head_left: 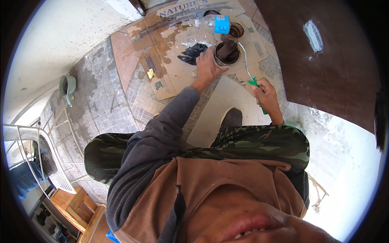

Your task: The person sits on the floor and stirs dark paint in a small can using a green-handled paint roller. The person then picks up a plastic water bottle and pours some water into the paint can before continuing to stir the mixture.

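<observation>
Tiled floor (pixel 91 105) under stained cardboard (pixel 167 52) with black plastic (pixel 191 55), 1 yellow scrap (pixel 150 73) and open containers (pixel 236 31).

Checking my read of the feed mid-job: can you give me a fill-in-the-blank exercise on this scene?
1. The right hand grips a handle coloured ____.
2. The can is held by the ____ hand.
3. The bottle has a ____ label.
4. The trousers have a ____ pattern.

Missing words: green; left; blue; camouflage.

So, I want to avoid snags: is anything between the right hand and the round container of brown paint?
Nothing visible blocks it: only the green-handled roller, held in the right hand, spans the gap to the round container.
</observation>
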`<state>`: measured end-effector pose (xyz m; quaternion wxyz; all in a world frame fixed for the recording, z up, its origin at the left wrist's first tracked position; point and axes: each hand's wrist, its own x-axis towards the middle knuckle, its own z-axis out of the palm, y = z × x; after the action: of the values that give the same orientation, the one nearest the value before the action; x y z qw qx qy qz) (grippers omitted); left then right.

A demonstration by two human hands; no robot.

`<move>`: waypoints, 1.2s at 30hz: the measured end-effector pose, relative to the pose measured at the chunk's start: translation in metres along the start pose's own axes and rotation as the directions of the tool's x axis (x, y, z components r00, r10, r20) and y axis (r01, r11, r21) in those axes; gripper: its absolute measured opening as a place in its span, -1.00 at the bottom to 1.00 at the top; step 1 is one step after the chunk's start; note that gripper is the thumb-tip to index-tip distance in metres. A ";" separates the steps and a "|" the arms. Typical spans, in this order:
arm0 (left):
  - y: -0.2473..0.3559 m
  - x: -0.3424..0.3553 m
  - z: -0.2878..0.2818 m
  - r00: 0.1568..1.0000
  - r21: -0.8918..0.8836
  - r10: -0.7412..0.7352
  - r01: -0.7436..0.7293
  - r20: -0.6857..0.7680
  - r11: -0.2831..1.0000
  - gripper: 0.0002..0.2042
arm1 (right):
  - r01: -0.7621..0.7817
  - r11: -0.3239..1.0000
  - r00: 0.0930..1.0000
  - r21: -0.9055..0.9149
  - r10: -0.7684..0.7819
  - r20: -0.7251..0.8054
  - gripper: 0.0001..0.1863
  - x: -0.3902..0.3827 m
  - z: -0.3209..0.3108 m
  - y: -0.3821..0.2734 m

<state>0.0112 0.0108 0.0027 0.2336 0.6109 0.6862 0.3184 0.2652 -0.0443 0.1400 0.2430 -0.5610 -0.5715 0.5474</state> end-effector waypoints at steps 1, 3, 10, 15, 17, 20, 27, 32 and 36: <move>0.000 0.000 0.000 1.000 0.002 0.005 -0.005 -0.012 1.000 0.09 | -0.035 0.999 0.999 0.034 0.035 0.004 -0.85 -0.001 -0.003 -0.001; 0.002 0.000 -0.001 1.000 0.014 -0.021 0.021 0.004 1.000 0.08 | -0.023 1.000 0.999 0.005 0.024 -0.034 -0.86 -0.002 -0.009 -0.003; 0.004 0.000 -0.003 1.000 -0.012 -0.003 0.003 -0.005 1.000 0.05 | -0.084 0.996 0.993 0.017 0.085 -0.078 -0.88 0.006 -0.007 0.019; 0.005 0.001 -0.005 0.999 -0.005 -0.027 0.027 0.022 1.000 0.05 | -0.043 0.996 0.982 -0.081 0.028 -0.185 -0.90 0.005 -0.002 0.026; 0.005 0.001 -0.004 1.000 -0.004 -0.018 0.018 0.003 1.000 0.05 | -0.034 0.993 0.977 -0.112 0.010 -0.213 -0.90 0.002 -0.003 0.022; 0.005 0.001 -0.003 1.000 0.003 -0.005 0.005 -0.026 1.000 0.05 | -0.004 0.987 0.971 -0.163 -0.036 -0.238 -0.90 0.000 -0.006 0.015; 0.002 0.001 -0.001 1.000 0.000 -0.008 0.008 -0.015 1.000 0.05 | 0.033 0.990 0.974 -0.140 -0.063 -0.218 -0.88 -0.006 -0.013 0.000; 0.003 0.001 -0.001 1.000 0.007 -0.003 0.003 -0.013 1.000 0.05 | 0.019 0.999 0.988 -0.046 -0.025 -0.153 -0.88 -0.002 -0.012 0.005; 0.002 0.002 -0.001 1.000 0.019 -0.015 0.015 0.006 1.000 0.06 | -0.061 0.998 0.990 0.027 0.064 -0.125 -0.89 0.007 0.001 0.027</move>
<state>0.0117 0.0127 0.0045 0.2324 0.6089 0.6930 0.3082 0.2722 -0.0446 0.1132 0.2678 -0.6092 -0.5308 0.5248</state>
